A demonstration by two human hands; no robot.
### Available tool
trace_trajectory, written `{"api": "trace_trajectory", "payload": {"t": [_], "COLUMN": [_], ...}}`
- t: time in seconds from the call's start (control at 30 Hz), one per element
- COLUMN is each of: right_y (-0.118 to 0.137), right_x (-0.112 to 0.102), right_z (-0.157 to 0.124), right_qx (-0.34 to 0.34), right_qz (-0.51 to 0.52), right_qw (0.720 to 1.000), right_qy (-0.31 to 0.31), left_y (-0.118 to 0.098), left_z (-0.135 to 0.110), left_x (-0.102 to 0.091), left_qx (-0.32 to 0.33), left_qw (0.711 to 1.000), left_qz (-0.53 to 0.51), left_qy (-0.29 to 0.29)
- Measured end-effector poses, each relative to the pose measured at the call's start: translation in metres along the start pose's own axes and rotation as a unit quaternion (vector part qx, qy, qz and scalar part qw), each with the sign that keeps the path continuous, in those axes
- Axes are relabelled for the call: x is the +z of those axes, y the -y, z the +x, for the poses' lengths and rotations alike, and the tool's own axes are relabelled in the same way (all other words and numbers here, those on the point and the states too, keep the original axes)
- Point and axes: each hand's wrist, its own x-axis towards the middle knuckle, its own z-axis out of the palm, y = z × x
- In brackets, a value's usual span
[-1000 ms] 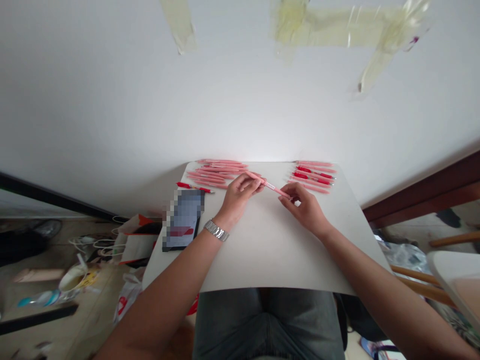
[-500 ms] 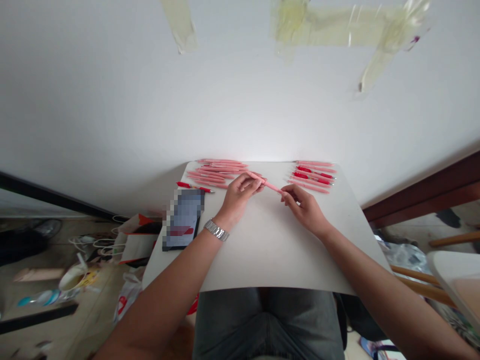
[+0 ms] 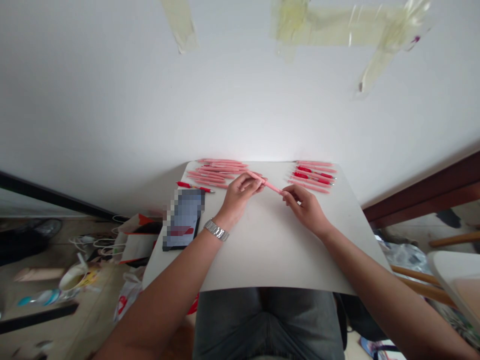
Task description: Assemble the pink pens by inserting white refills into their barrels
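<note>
A slim pink pen (image 3: 271,187) is held between my two hands above the table, slanting down to the right. My left hand (image 3: 242,192), with a metal watch on its wrist, pinches the pen toward its upper left end. The fingers of my right hand (image 3: 302,204) are closed on its lower right tip, which they partly hide. Behind my left hand lies a pile of pink pens (image 3: 212,173). Beyond my right hand rests a group of pink pens (image 3: 309,186) with two red pens (image 3: 314,175) among them.
A phone (image 3: 183,217) with a blurred screen lies at the table's left side, and a single red pen (image 3: 195,187) is just behind it. The white table (image 3: 277,260) meets a wall (image 3: 240,100) at the back. Bags and a bottle (image 3: 41,298) are on the floor at left.
Almost nothing differs. My right hand has shifted very slightly to the right at the pen's tip; my left hand keeps its place.
</note>
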Motion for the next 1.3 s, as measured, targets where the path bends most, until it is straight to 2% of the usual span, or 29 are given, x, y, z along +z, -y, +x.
{"api": "trace_trajectory", "payload": {"t": [0.2,0.43,1.0,1.3], "right_y": [0.0004,-0.0053,0.0016,-0.0061], "right_x": [-0.0001,0.003,0.0005,0.004], "right_z": [-0.0007,-0.0008,-0.0007,-0.0001], "right_qx": [0.004,0.008,-0.002,0.009], "right_qz": [0.006,0.024,-0.002,0.026], "right_qw": [1.0,0.999,1.0,0.999], "right_qy": [0.004,-0.026,0.001,-0.024], "left_y": [0.0,0.0003,-0.0009,0.0005], "left_z": [-0.0001,0.001,0.0008,0.0011], "left_x": [0.0002,-0.0011,0.0,-0.0011], "left_qx": [0.003,0.001,0.003,0.004], "left_qw": [1.0,1.0,1.0,1.0], "left_qz": [-0.002,-0.001,-0.004,-0.003], "left_qy": [-0.003,-0.024,-0.01,-0.017]}}
